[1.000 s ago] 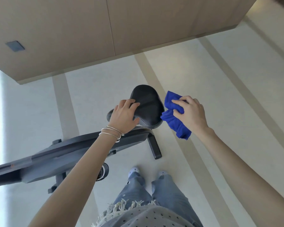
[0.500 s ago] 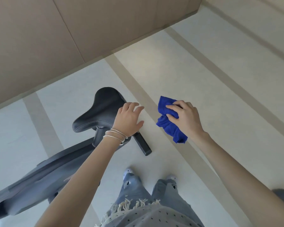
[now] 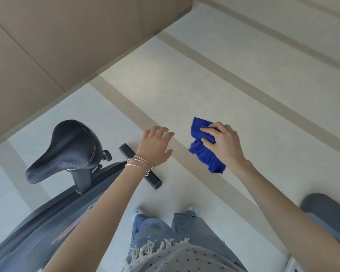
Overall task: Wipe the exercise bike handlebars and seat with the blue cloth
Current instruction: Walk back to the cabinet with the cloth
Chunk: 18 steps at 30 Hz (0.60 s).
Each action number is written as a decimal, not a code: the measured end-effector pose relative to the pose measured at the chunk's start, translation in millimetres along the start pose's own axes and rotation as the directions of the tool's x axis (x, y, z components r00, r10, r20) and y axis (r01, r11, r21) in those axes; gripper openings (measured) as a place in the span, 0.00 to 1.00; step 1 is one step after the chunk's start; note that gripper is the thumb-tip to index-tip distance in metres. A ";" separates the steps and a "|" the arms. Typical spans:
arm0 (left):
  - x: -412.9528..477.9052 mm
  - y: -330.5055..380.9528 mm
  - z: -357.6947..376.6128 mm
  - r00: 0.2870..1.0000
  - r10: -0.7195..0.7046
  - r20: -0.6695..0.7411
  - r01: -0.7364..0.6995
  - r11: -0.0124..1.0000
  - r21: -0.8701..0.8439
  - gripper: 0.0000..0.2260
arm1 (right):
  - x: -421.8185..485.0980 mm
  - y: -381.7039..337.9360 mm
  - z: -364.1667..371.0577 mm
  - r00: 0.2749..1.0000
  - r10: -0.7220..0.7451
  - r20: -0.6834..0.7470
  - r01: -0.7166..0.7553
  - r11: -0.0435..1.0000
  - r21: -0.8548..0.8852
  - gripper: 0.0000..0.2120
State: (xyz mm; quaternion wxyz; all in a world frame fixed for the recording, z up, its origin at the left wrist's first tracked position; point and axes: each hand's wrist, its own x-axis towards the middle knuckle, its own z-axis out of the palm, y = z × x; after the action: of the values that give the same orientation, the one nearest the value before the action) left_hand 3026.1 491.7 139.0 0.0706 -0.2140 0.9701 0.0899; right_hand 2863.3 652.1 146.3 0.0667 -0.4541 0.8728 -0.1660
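Right hand clenches its fingers round the blue cloth, which looks soft and light, probably best held mid-wad. Left hand hangs loose and empty, with the seat at nine o'clock.

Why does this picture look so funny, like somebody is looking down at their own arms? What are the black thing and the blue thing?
The camera sits on a person's head and looks down, so you see what they see: their own two arms, their jeans and shoes on the pale floor. The black thing is the seat of an exercise bike. Its dark frame runs below, and the black bar on the floor is the bike's foot. The right hand holds a crumpled blue cloth for wiping. The left hand, with thin silver bracelets at the wrist, is open and holds nothing. Neither hand touches the seat. The handlebars are out of view.
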 end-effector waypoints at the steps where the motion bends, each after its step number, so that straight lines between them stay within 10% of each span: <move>1: 7.5 11.2 0.6 1.000 0.017 0.002 -0.017 1.000 0.011 0.25 | -3.5 12.3 -3.7 1.000 0.017 0.001 -0.017 1.000 -0.002 0.14; 18: 125.7 120.8 0.6 0.951 0.297 0.088 -0.306 0.946 0.111 0.25 | -26.0 136.7 -44.9 0.946 0.321 -0.048 -0.320 0.947 0.026 0.13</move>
State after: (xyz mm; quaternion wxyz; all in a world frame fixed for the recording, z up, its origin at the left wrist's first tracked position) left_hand 2861.6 549.0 133.8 0.1031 -0.0551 0.9920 0.0468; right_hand 2760.9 756.4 139.5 0.0744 -0.3012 0.9349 -0.1721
